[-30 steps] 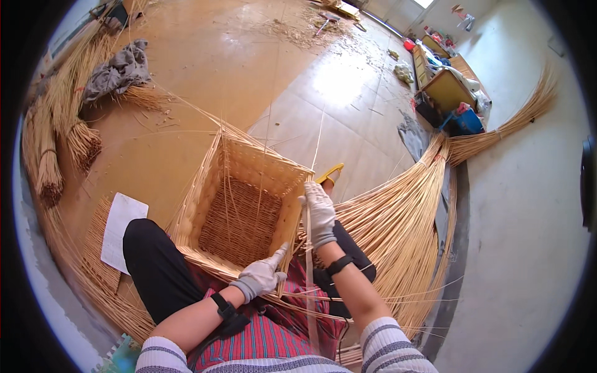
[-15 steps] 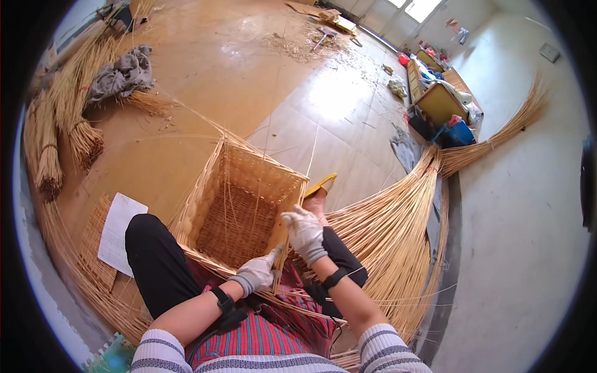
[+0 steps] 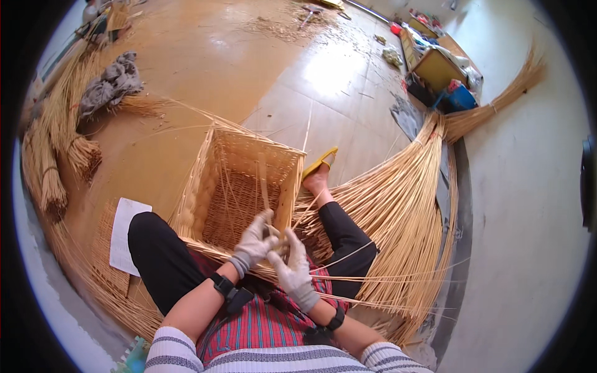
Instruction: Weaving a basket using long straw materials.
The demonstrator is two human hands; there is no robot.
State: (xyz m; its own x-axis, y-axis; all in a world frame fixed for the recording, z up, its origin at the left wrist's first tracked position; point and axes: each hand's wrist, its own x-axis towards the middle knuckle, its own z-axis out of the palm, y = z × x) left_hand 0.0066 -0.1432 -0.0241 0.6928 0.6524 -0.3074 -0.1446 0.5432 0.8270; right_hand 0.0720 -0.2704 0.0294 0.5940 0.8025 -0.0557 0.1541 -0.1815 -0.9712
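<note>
A square woven wicker basket (image 3: 239,211) leans in my lap, its mouth toward me and loose strands standing at its rim. Both hands wear whitish gloves and meet at its near right corner. My left hand (image 3: 254,241) is over the near rim with its fingers closed on a pale wicker strand (image 3: 263,183) that rises across the basket's inside. Close beside it, my right hand (image 3: 292,267) bends its fingers at the corner; what lies in them is hidden. Long strands trail rightward from near the right hand.
A large fan of loose wicker (image 3: 398,186) spreads at my right. Tied wicker bundles (image 3: 53,186) and a grey cloth (image 3: 112,84) lie at the left. White paper (image 3: 127,236) rests by my left knee. Boxes and a blue container (image 3: 461,98) stand by the right wall.
My right hand has come down and left from the basket's right side to the near corner. My left hand has moved up slightly onto the rim, and its fingers now close on a strand.
</note>
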